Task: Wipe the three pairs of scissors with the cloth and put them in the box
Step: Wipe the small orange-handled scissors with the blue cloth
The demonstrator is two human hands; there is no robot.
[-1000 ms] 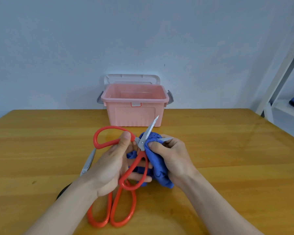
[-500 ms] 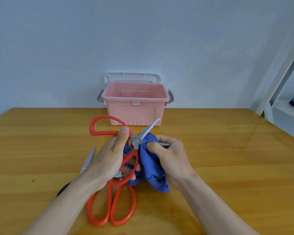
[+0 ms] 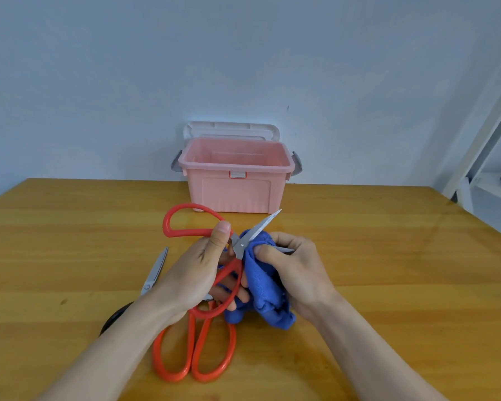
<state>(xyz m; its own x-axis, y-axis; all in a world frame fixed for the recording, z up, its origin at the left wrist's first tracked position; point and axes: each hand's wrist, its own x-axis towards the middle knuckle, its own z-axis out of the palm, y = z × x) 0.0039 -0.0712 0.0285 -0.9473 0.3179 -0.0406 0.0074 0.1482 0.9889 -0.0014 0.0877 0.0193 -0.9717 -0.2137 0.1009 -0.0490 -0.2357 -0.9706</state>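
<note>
Head view: left hand [image 3: 197,273] fingers clamp red-handled scissors [image 3: 237,247], blades apart; right hand [image 3: 298,273] fingers pinch blue cloth [image 3: 262,287] round one blade.

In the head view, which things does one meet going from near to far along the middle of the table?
Red-handled scissors lying flat → blue cloth → red-handled scissors held open → open pink plastic box → white lid.

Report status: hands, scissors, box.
Left hand grips open red scissors; right hand pinches blue cloth on one blade. Second red pair and black-handled pair on table. Pink box open, path clear.
</note>
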